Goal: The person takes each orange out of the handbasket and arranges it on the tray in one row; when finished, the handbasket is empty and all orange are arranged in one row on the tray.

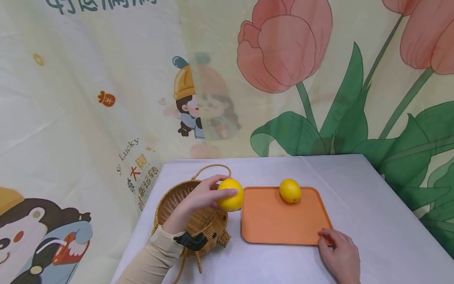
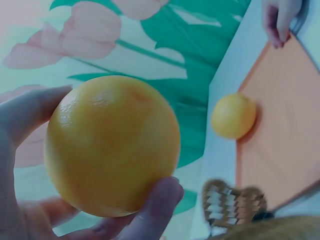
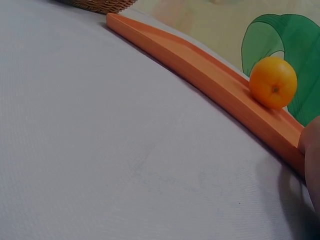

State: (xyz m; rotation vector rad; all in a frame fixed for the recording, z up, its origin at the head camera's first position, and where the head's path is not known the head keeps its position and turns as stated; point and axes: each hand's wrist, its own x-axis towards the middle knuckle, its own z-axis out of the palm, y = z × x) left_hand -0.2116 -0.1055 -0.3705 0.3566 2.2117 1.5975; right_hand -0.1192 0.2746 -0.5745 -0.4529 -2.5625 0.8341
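Note:
My left hand [image 1: 202, 196] holds a round yellow-orange orange [image 1: 232, 202] between thumb and fingers, raised in front of the wicker basket [image 1: 209, 227]. The left wrist view shows this held orange [image 2: 112, 145] large, fingers on its left and thumb at its lower right. A second orange [image 1: 290, 191] sits on the flat orange tray [image 1: 280, 221], by its far edge; its stem spot faces the right wrist camera. At the tray's near right corner, my right hand [image 1: 341, 252] grips the rim with thumb and bent fingers.
The basket has an animal face with dark eyes, a thin handle loop [image 1: 213, 166] at the back and cords hanging in front. It stands left of the tray on a white-covered table [image 1: 369, 205]. Behind hangs a printed cloth [image 1: 220, 23] with tulips.

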